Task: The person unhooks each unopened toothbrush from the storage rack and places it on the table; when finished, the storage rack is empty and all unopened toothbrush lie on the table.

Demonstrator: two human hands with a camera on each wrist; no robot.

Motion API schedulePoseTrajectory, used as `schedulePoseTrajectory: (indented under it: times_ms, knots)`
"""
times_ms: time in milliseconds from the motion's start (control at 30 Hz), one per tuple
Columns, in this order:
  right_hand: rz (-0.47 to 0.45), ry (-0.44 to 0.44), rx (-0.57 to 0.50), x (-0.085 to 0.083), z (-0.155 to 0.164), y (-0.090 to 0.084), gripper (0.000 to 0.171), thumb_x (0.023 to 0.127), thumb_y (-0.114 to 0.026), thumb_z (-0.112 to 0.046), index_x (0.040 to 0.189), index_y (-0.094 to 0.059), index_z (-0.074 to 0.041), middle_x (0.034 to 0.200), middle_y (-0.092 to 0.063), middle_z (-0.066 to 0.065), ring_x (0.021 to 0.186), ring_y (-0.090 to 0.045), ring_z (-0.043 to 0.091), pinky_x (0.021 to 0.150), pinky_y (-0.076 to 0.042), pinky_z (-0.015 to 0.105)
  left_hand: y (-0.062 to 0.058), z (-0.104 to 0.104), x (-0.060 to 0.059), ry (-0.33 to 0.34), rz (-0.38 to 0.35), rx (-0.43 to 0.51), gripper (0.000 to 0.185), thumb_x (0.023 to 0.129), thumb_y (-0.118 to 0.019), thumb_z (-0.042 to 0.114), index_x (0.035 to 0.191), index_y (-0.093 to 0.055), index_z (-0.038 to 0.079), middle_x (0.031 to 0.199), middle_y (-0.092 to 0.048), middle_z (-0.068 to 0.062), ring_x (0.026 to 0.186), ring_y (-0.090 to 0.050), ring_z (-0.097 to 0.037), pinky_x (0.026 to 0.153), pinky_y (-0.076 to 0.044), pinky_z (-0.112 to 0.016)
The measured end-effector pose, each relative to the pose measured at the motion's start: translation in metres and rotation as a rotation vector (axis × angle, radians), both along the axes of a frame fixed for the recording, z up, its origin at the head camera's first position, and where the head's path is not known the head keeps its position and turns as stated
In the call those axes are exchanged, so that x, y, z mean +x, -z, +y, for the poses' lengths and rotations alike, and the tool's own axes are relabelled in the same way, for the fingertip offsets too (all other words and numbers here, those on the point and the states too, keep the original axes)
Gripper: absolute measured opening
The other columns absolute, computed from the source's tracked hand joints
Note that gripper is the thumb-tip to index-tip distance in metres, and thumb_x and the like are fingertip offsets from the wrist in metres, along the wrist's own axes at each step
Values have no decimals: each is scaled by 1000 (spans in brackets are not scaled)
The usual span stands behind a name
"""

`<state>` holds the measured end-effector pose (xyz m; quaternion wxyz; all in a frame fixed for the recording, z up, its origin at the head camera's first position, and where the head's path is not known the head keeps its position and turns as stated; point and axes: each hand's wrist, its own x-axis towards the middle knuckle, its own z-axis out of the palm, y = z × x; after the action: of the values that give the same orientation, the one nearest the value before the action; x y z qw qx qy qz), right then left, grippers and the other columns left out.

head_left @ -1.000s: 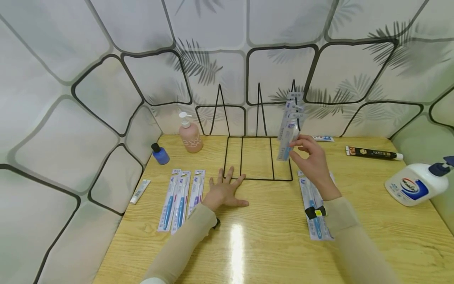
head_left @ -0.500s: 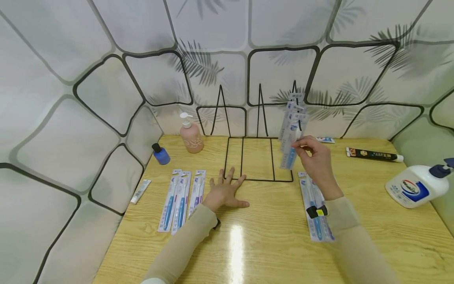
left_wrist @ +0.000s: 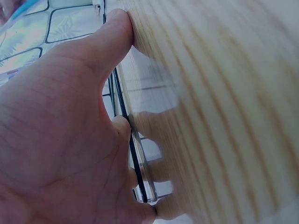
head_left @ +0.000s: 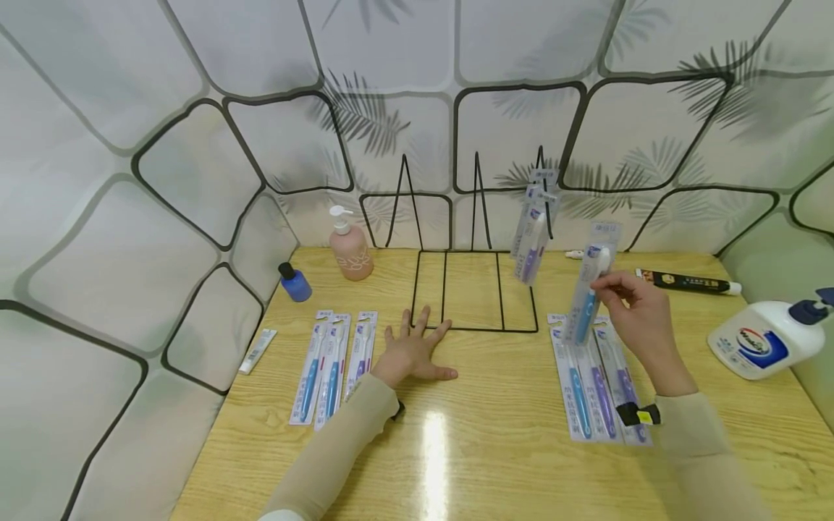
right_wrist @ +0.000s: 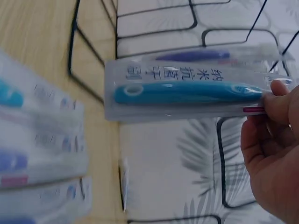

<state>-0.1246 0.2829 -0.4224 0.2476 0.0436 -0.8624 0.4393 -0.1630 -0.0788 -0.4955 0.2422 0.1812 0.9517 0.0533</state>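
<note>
A packaged blue toothbrush is pinched between the thumb and fingers of my right hand; the right wrist view shows its blue handle through clear wrap. It is held above several packaged toothbrushes lying on the table at right. Other packaged toothbrushes hang on the right prong of a black wire rack, a purple one in front. With fingers spread, my left hand rests flat on the table, its fingertips at the rack's front bar. Three more packaged toothbrushes lie to its left.
A pink pump bottle and a small blue bottle stand at back left, near a small white tube. At right are a black toothpaste tube and a white pump bottle. Patterned fabric walls surround the table.
My right hand has drawn the blue toothbrush pack off the rack's right prong and moved it right, toward the viewer. A purple one now hangs foremost there. My left hand has stayed still.
</note>
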Motion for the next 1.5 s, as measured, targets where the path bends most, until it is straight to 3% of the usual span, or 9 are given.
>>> schedulePoseTrajectory:
  times_ms: [133, 400, 667, 833, 1100, 1500]
  knots:
    - [-112, 38, 82, 11, 23, 6, 10, 97, -63, 2, 98, -71, -4, 92, -68, -7, 76, -56, -13, 66, -46, 4, 1, 0, -1, -1, 1, 7, 104, 80, -59, 82, 161, -4, 47, 172, 17, -2, 156, 15, -43, 119, -6, -75]
    - [-387, 15, 226, 27, 62, 20, 9, 101, -56, -2, 105, -64, -1, 97, -68, 17, 71, -55, 0, 58, -47, 17, 0, -1, -2, -3, -2, 15, 104, 80, -59, 82, 162, -5, 46, 172, 18, -2, 156, 15, -43, 119, -6, -76]
    - [-635, -26, 313, 32, 85, 37, 13, 98, -56, -4, 107, -62, 3, 90, -66, 15, 73, -54, 16, 56, -44, 25, -1, -1, -2, 0, 7, 10, 104, 80, -59, 83, 162, -6, 46, 172, 16, -2, 157, 14, -44, 119, -7, -76]
    - [-761, -46, 332, 31, 97, 46, 17, 98, -57, -7, 108, -61, 6, 94, -65, 21, 80, -57, 26, 62, -45, 30, 0, -1, -3, 4, 9, 6, 104, 80, -59, 83, 162, -6, 46, 172, 16, -3, 157, 13, -44, 119, -8, -76]
    - [-836, -58, 347, 26, 105, 60, 15, 96, -57, -6, 102, -63, 6, 103, -64, 30, 91, -60, 37, 70, -49, 37, 2, -1, -4, 11, 2, -2, 104, 80, -58, 84, 161, -4, 47, 172, 18, -3, 157, 14, -44, 119, -7, -76]
    - [-839, -14, 483, 27, 94, 53, 14, 93, -64, -13, 94, -64, 2, 86, -66, 18, 74, -57, 26, 60, -43, 32, 3, -1, -3, 14, 3, -7, 105, 80, -57, 85, 161, -3, 47, 172, 18, -3, 156, 15, -44, 119, -7, -76]
